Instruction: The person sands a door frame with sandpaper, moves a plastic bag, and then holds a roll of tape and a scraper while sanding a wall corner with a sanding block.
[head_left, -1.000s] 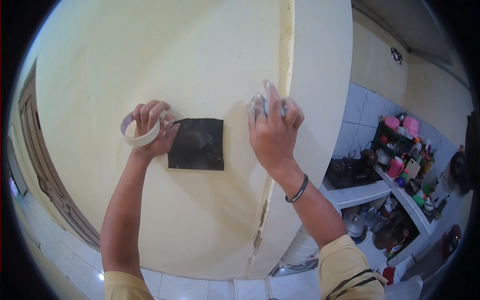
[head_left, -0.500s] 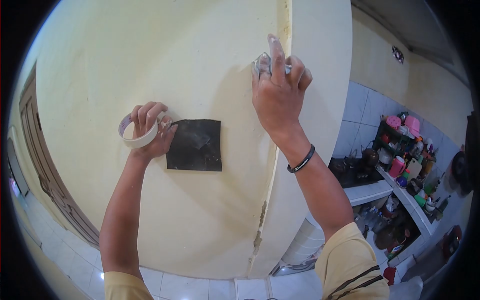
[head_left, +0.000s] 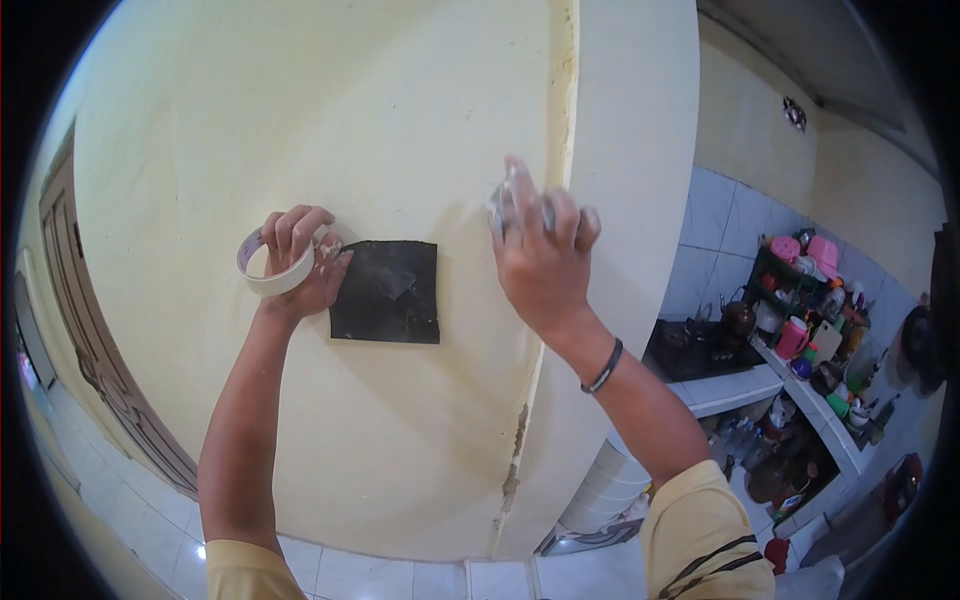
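Observation:
My left hand (head_left: pixel 308 258) pinches the upper left corner of a square black sheet (head_left: pixel 386 298), dusty with pale smudges like used sandpaper. A cream roll of masking tape (head_left: pixel 282 284) hangs around the fingers of that same hand. Up to the right, close in front of the yellow wall (head_left: pixel 400 140), my right hand (head_left: pixel 545 250) grips a small grey-white piece (head_left: pixel 497 203) under its fingers. Motion smears this piece, and I cannot tell its kind. White dust coats the right fingertips, and the index finger points upward.
A wall edge (head_left: pixel 571 100) with chipped, rough plaster runs down right of centre; its lower part (head_left: pixel 512 480) is broken. Kitchenware (head_left: pixel 800 300) crowds a tiled counter at right, beside a black stove (head_left: pixel 690 350). A brown door (head_left: pixel 95 340) stands at left.
My right hand has moved down and slightly left along the wall, still gripping the grey-white piece. My left hand with the tape and the black sheet stays nearly in place.

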